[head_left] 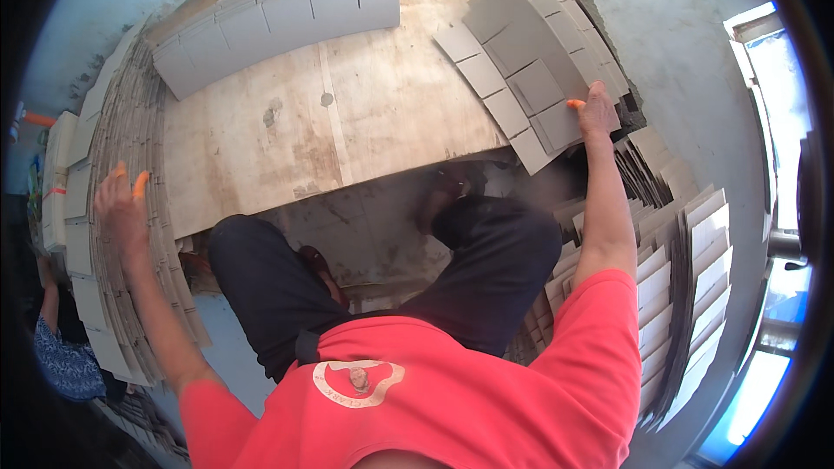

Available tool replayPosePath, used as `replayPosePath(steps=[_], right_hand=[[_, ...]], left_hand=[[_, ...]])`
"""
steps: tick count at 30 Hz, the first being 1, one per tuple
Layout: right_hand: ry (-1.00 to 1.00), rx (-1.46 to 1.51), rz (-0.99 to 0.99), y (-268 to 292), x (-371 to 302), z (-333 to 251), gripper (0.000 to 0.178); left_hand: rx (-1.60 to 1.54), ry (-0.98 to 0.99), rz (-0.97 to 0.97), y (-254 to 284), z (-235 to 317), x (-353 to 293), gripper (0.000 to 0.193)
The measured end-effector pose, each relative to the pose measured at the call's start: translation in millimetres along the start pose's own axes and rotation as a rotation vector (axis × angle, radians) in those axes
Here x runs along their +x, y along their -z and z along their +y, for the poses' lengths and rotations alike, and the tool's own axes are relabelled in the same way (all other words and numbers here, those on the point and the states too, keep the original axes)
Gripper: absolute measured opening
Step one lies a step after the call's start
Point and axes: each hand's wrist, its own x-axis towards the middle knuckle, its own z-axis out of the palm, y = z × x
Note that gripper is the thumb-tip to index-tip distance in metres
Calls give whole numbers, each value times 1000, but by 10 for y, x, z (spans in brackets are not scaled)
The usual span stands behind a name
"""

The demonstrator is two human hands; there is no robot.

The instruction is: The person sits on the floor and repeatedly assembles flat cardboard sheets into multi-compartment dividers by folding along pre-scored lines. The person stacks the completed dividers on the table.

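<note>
My right hand [597,113] is at the near right edge of some grey slotted cardboard sheets [521,48], with its fingers closed on that edge. An orange cover shows on its thumb. These sheets overlap at the right end of the wooden table and hang partly past its front edge. On the left, my left hand [122,213] lies over a long row of tightly packed cardboard sheets [130,113]. Its fingers are apart, orange covers show on some of them, and nothing visible is held.
Slotted cardboard strips [278,22] stand on edge along the back of the wooden table [252,139]. More cardboard stacks [660,269] rise beside my right arm. A person in a patterned blue garment [65,360] is at far left. Walls border the table behind and at right.
</note>
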Motion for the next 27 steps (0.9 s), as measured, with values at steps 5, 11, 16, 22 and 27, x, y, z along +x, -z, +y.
replayPosePath(steps=[5, 11, 16, 22, 27], right_hand=[[114, 140, 280, 121, 13, 30, 34], [206, 717, 438, 666, -401, -982, 32], [374, 1201, 89, 663, -690, -1806, 49], [310, 928, 101, 593, -712, -2258, 55], [320, 890, 113, 431, -606, -2434, 56]], left_hand=[[-389, -110, 81, -264, 740, 299, 43], [-749, -168, 32, -577, 1755, 1127, 50], [-795, -223, 30, -633, 2523, 1962, 62], [-656, -300, 33, -963, 3103, 2620, 68], [-541, -324, 96, -1283, 3293, 2810, 53]])
